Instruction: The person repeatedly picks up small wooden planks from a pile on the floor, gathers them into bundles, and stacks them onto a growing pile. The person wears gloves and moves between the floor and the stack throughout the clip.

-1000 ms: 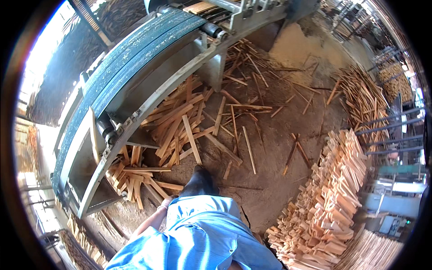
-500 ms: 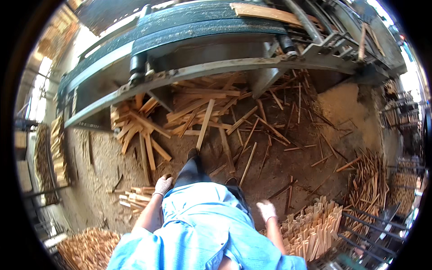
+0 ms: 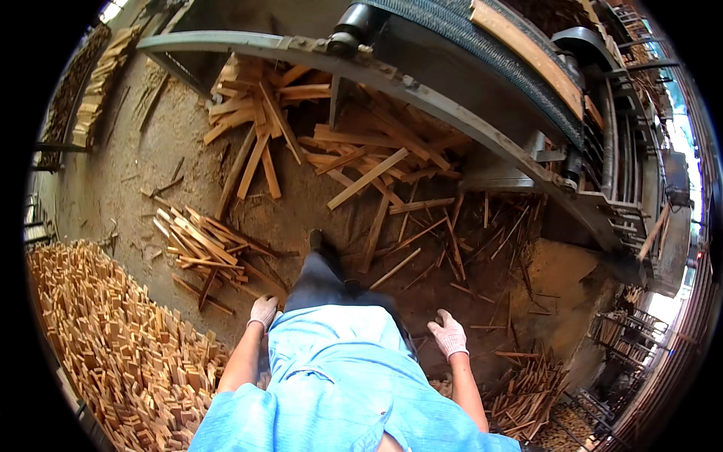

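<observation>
In the head view, the conveyor belt [image 3: 452, 30] is now seen farther right. The small pile of wooden strips [image 3: 197, 239] is now shown more fully, ahead of the left hand [image 3: 263, 310] and not touched. So wood is near, but none is held in the right hand [image 3: 449, 335]; its fingers are spread. The left fingers' state cannot be told.

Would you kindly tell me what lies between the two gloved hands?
In the head view, the wearer's blue shirt, dark trousers and some brown floor lie between the left hand and right hand.
</observation>
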The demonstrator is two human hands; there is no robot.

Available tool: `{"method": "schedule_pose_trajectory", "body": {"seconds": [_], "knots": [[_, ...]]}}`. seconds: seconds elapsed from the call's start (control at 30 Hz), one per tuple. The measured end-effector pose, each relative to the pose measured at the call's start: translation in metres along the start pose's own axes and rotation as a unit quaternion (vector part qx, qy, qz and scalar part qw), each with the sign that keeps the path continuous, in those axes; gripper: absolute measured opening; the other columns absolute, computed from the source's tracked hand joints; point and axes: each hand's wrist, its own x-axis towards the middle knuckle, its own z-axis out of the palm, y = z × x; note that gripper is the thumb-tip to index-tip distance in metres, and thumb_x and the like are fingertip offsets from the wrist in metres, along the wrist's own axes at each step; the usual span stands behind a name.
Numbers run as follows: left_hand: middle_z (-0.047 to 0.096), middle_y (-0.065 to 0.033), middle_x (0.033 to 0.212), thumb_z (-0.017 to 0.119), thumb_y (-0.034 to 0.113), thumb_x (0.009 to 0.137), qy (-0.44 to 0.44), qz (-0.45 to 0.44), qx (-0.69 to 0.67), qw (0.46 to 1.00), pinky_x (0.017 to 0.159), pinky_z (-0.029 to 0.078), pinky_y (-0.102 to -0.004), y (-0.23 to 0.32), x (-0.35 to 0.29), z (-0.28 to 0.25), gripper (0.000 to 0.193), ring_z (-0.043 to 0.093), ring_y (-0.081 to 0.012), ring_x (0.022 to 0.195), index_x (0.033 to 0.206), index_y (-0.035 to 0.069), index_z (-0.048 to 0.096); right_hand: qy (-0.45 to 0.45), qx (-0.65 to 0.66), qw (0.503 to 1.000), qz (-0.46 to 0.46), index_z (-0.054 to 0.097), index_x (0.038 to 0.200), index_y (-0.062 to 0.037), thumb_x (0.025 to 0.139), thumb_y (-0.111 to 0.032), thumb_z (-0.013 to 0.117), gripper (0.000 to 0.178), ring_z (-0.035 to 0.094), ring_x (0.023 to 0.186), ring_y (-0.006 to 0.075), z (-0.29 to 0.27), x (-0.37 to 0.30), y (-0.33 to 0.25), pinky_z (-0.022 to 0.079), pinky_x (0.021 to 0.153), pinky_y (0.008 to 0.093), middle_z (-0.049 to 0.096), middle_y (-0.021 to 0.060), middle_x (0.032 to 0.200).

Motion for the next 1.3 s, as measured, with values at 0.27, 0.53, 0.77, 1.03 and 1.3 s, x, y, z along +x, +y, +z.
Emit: {"method": "schedule_pose_trajectory", "body": {"seconds": [0.27,0.53,0.77,1.03,1.3], "knots": [[0.07,-0.018,0.125,0.061,0.024,0.098,0.114,-0.107,-0.329,0.931,0.102,0.049,-0.0364,0.155,0.01,-0.035,0.045,0.068,-0.0295,0.115,0.136,0.001,0.061,-0.055,-0.132,0.985,-0.095,0.054,0.143,-0.0064,0.088,-0.033,0.07,0.064,0.058,0.129,0.0368,-0.038,0.09,-0.099,0.047,0.108,0.0427,0.062,0.0203,0.139],[0.07,-0.0205,0.122,0.066,0.024,0.095,0.071,-0.098,-0.328,0.937,0.101,0.051,-0.0378,0.241,0.072,0.024,0.048,0.068,-0.0306,0.114,0.137,0.002,0.06,-0.114,-0.353,0.893,-0.254,0.05,0.145,-0.0028,0.087,-0.027,0.072,0.066,0.056,0.128,0.0373,-0.018,0.319,-0.196,0.047,0.107,0.0452,0.061,0.0203,0.136],[0.06,-0.0204,0.135,0.07,0.026,0.091,0.126,0.006,-0.058,0.99,0.101,0.05,-0.0459,0.241,0.303,0.12,0.063,0.061,-0.0401,0.119,0.147,0.008,0.049,0.098,-0.566,0.677,-0.459,0.048,0.144,-0.0053,0.085,-0.024,0.076,0.067,0.057,0.121,0.0353,0.051,0.583,-0.232,0.048,0.099,0.05,0.056,0.0169,0.134],[0.059,-0.0155,0.134,0.077,0.025,0.086,0.343,0.127,0.294,0.883,0.1,0.05,-0.0473,0.25,0.531,0.094,0.072,0.06,-0.0349,0.121,0.15,0.016,0.044,0.043,-0.618,0.61,-0.493,0.06,0.117,-0.0069,0.081,-0.015,0.076,0.04,0.063,0.108,0.0326,0.062,0.647,-0.248,0.05,0.091,0.0455,0.064,0.0156,0.11],[0.074,-0.018,0.093,0.062,0.026,0.096,0.067,0.083,0.203,0.973,0.081,0.059,-0.0478,0.288,0.454,0.051,0.022,0.073,-0.0369,0.088,0.109,0.008,0.065,-0.02,-0.569,0.734,-0.371,0.057,0.123,-0.0043,0.084,-0.024,0.075,0.047,0.068,0.1,0.0336,-0.004,0.573,-0.237,0.056,0.09,0.0459,0.064,0.0171,0.109]]}}
